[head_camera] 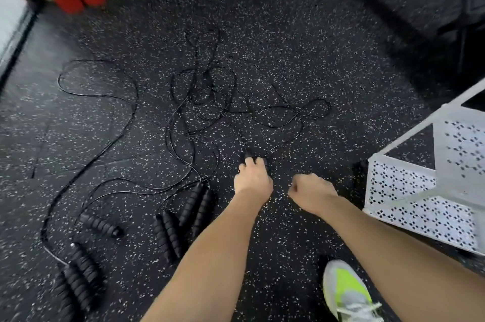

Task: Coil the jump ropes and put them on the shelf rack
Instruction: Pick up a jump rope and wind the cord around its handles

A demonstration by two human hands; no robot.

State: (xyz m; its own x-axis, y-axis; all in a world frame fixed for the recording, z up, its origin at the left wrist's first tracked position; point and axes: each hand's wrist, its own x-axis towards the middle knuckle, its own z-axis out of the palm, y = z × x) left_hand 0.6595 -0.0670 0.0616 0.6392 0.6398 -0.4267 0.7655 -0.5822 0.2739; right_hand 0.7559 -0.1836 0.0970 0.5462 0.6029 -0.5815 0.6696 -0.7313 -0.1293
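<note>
Left hand [252, 180] is down at the floor [328, 80], fingers curled round a black handle end [248, 157] with thin rope running out of it; only the tip of that handle shows. Right hand [311, 192] just beside it, fingers curled in a fist; can't tell if it holds anything. Jump ropes [210, 101] lie in a loose black tangle mid-floor, ahead of both hands, one long loop [86, 85] trailing toward the floor's left edge. Ribbed black handles [194, 206] lie left of the left forearm, more handles [78, 277] near the bottom-left corner. White perforated shelf rack [420, 201] stands at the right edge. Grey-and-neon shoe [346, 293] at the bottom edge.
</note>
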